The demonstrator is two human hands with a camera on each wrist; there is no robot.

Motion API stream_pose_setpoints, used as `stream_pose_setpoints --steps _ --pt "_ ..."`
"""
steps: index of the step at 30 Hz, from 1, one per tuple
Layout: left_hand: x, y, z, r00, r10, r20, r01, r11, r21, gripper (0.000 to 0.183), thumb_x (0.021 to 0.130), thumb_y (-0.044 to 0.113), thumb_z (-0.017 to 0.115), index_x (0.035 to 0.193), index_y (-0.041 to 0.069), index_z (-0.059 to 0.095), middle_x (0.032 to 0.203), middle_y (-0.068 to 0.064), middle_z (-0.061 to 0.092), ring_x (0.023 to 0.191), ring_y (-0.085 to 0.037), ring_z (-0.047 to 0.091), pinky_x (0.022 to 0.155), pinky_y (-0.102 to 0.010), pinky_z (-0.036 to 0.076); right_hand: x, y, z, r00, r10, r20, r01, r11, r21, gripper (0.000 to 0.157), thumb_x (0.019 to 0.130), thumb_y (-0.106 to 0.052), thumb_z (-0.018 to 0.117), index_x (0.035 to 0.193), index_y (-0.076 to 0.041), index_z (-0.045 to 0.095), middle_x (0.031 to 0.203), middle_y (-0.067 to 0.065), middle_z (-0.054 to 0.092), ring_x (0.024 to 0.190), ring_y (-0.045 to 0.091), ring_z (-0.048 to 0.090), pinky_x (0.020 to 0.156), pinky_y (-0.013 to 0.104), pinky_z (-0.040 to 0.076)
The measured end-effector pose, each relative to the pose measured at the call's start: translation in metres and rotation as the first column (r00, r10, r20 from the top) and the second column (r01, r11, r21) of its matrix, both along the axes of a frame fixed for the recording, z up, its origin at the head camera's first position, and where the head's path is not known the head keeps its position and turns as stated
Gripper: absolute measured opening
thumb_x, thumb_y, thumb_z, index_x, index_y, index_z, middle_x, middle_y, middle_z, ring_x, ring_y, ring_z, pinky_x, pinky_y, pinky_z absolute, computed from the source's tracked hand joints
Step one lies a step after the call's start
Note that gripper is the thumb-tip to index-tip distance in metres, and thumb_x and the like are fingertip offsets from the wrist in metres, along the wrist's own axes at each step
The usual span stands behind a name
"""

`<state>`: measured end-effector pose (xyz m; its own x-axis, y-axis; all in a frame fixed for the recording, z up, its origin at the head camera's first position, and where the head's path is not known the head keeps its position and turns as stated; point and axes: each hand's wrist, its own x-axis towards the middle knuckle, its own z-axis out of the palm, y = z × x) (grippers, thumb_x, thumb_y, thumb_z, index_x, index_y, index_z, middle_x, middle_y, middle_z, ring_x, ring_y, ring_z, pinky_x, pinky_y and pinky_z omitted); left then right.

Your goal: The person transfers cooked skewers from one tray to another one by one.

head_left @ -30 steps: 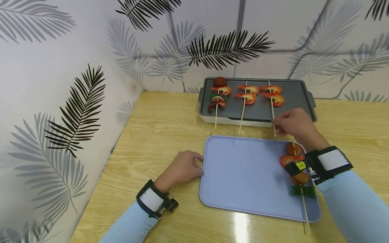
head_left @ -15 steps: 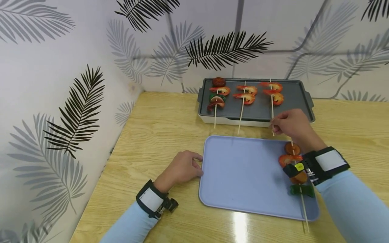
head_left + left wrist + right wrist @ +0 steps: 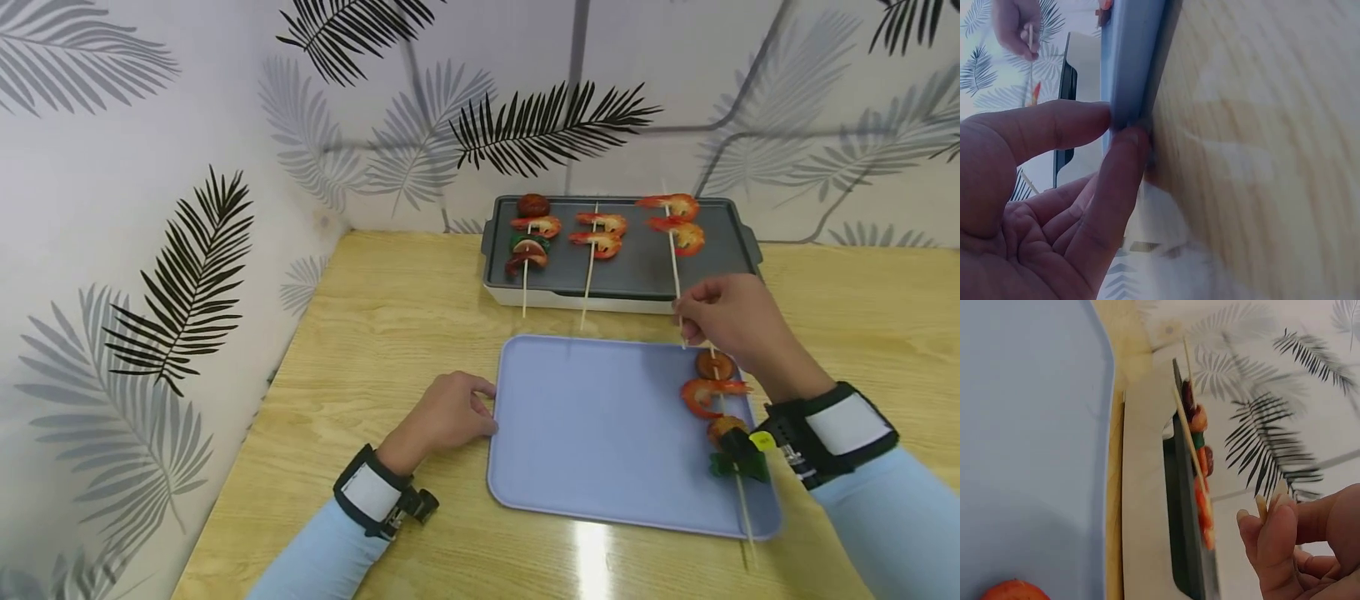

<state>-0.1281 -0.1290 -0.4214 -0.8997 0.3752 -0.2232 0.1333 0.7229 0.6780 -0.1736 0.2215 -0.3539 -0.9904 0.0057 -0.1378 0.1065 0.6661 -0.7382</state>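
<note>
My right hand pinches the bare stick end of a shrimp skewer, whose two orange shrimp appear raised over the right part of the grey griddle. In the right wrist view only a short bit of stick shows between the fingertips. My left hand grips the left rim of the blue tray between thumb and finger, as the left wrist view shows. Along the tray's right side lies a mixed skewer with a shrimp, round brown pieces and a green piece, partly covered by the wrist camera.
On the griddle lie another shrimp skewer and a mixed skewer at the left, their sticks overhanging the front edge. A leaf-patterned wall covering stands behind and left of the wooden table.
My right hand has lifted the shrimp skewer slightly off the griddle, and its wrist has shifted a little to the right. The left hand keeps its place at the tray; the view has shifted slightly.
</note>
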Motion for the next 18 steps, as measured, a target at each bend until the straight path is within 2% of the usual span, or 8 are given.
stream_pose_setpoints --steps 6,8,15,18 --pt "0.0 -0.002 -0.001 1.0 -0.004 -0.002 0.004 1.0 -0.003 0.041 0.076 0.009 0.078 0.115 0.0 0.069 0.072 0.003 0.067 0.063 -0.009 0.06 0.06 -0.027 0.048 0.032 -0.003 0.01 0.998 0.027 0.055 -0.025 0.999 -0.028 0.028 0.099 -0.021 0.055 0.101 0.004 0.065 0.076 0.007 0.067 0.063 0.018 0.061 0.052 0.029 0.049" --pt "0.0 -0.001 -0.001 1.0 -0.003 -0.006 0.003 1.0 -0.004 0.041 0.076 0.009 0.078 0.115 0.0 0.069 0.072 0.004 0.067 0.062 -0.009 0.06 0.06 -0.027 0.048 0.044 -0.004 0.01 0.997 0.032 0.07 -0.029 0.999 -0.045 0.029 0.099 -0.021 0.055 0.103 0.006 0.064 0.076 0.006 0.067 0.063 0.017 0.061 0.056 0.028 0.052" --pt "0.0 0.001 -0.001 1.0 -0.019 -0.003 0.019 1.0 0.003 0.042 0.077 0.009 0.077 0.116 0.0 0.069 0.073 0.004 0.068 0.063 -0.008 0.06 0.061 -0.026 0.048 0.086 -0.001 0.007 0.996 0.019 0.084 -0.011 0.995 -0.094 0.032 0.099 -0.021 0.058 0.108 0.01 0.06 0.074 0.007 0.065 0.061 0.014 0.059 0.054 0.029 0.052" --pt "0.0 0.0 0.0 1.0 -0.003 0.004 0.002 1.0 0.002 0.042 0.077 0.009 0.077 0.117 0.0 0.069 0.074 0.003 0.068 0.064 -0.009 0.06 0.06 -0.027 0.048 0.1 0.0 0.003 0.997 0.012 0.079 -0.003 0.992 -0.124 0.031 0.099 -0.02 0.058 0.107 0.01 0.059 0.073 0.007 0.065 0.059 0.014 0.059 0.055 0.03 0.052"
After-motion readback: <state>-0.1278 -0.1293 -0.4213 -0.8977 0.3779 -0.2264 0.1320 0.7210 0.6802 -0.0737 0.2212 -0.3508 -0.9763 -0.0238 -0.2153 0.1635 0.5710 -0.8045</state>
